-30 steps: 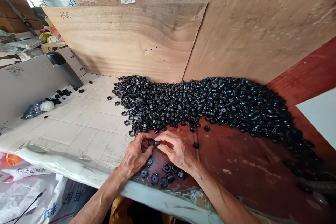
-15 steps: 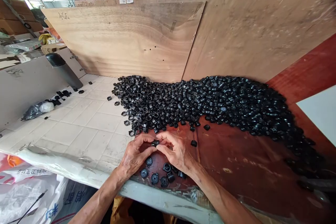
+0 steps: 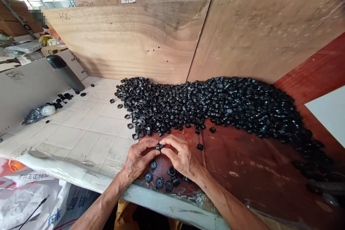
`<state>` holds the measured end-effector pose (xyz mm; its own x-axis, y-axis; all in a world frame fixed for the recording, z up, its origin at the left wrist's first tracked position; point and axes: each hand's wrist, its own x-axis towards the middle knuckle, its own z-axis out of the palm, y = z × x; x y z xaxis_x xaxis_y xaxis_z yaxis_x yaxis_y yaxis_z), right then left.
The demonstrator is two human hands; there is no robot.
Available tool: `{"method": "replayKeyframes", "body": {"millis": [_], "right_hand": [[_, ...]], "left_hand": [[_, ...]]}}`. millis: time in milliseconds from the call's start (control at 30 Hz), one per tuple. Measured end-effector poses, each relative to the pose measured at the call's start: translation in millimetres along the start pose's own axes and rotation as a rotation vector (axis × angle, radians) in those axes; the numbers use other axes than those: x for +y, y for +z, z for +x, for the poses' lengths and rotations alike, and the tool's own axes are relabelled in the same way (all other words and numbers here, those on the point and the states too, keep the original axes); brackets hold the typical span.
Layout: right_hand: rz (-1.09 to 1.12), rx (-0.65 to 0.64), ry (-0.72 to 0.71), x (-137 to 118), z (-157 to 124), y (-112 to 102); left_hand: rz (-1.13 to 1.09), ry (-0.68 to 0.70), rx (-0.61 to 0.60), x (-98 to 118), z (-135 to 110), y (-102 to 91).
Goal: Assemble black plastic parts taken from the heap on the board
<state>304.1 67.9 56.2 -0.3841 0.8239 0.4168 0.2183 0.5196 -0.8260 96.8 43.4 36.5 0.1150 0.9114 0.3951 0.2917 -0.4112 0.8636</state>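
Note:
Between my two hands is a small black plastic cap-like part [image 3: 159, 147], partly covered by fingertips. My left hand [image 3: 138, 156] pinches its left side between thumb and fingers. From the other side, my right hand [image 3: 180, 153] grips it the same way. Just below the hands, several round black plastic caps [image 3: 159, 182] lie loose near the table's front edge, some partly under my right hand. A single black cap [image 3: 199, 146] rests to the right of my right hand. Beyond my fingers spreads a large pile of black plastic rings and caps [image 3: 188, 104].
A wooden board [image 3: 129, 39] stands upright behind the pile. At the left are a dark grey flask [image 3: 66, 73] and a small dark plastic bag [image 3: 34, 114] beside loose black pieces. White sacks [image 3: 29, 201] sit below the table's front edge [image 3: 151, 201].
Both hands stay almost in place, still holding the small black part between them. The right fingers have shifted slightly around it, and the view has moved a little.

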Motion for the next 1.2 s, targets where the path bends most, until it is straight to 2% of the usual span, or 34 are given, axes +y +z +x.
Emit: {"method": "replayKeyframes", "body": {"millis": [167,367,567,767,933,1067,1200], "right_hand": [[0.002,-0.002,-0.015,2,0,1],[0.010,-0.017,0.133,5,-3,4],[-0.105,-0.022,0.060,3,-3,7],[-0.043,-0.002,0.019,3,-5,5],[-0.028,-0.090,0.139,2,-6,4],[-0.172,-0.069,0.062,0,-4,5],[-0.133,-0.040,0.087,-2,-4,6]], "left_hand": [[0.003,0.020,-0.004,0,0,0.3],[0.119,0.117,-0.019,-6,-2,0.1],[0.139,0.135,-0.028,-6,-2,0.1],[0.077,0.093,0.021,-9,-1,2.2],[0.141,0.142,0.004,-11,-3,1.8],[0.160,0.171,0.006,-11,-3,0.8],[0.154,0.167,-0.001,-10,-2,0.6]]}}
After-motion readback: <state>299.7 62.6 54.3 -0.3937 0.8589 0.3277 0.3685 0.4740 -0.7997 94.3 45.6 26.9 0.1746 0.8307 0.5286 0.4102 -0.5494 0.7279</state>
